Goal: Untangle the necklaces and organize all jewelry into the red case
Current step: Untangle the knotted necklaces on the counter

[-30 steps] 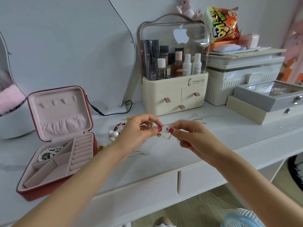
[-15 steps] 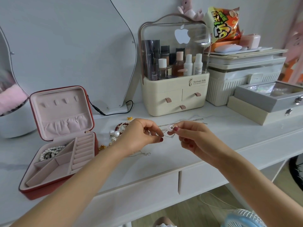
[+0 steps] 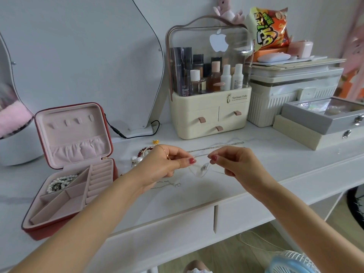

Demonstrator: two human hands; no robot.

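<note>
My left hand (image 3: 167, 164) and my right hand (image 3: 234, 162) each pinch one side of a thin silver necklace (image 3: 202, 168) above the white tabletop. Its small pendant sags between the fingertips. The red case (image 3: 65, 213) stands open at the left with a pink lining. A pearl piece (image 3: 61, 182) lies in its back left compartment. Behind my left hand lie a red bead bracelet (image 3: 144, 150), pearls (image 3: 136, 159) and a small gold piece (image 3: 155, 142). Another thin chain (image 3: 167, 184) lies under my left wrist, and a silver chain (image 3: 222, 145) stretches across the table behind my hands.
A cream cosmetics organiser (image 3: 210, 115) with drawers stands at the back centre. White bins (image 3: 291, 91) and grey and beige boxes (image 3: 323, 123) fill the right. A mirror (image 3: 78, 56) with a black cable (image 3: 137, 134) leans at the back. A blue fan (image 3: 291, 263) sits below the table edge.
My hands have drawn apart, so the necklace now sags between them with its pendant hanging lower. Earlier the fingertips almost touched.
</note>
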